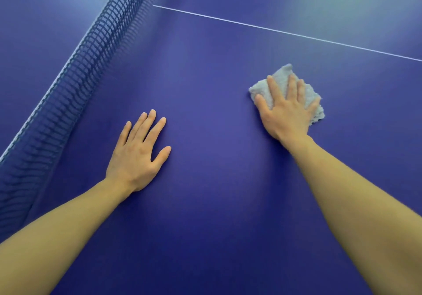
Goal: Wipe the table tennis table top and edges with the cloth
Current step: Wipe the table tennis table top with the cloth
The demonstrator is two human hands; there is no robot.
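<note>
Left hand (pixel 137 151) flat on blue table top (pixel 217 180); right hand (pixel 285 114) outstretched over cloth (pixel 281 75).

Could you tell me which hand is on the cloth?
The right hand presses the grey cloth; the left hand lies flat on bare table, nearer the net.

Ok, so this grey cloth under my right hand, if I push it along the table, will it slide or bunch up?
The cloth looks soft and floppy: its edges are rumpled, so it would probably bunch unless held flat. The right hand lies spread over it, which should keep it flat. The table looks smooth, so it likely slides easily.
</note>
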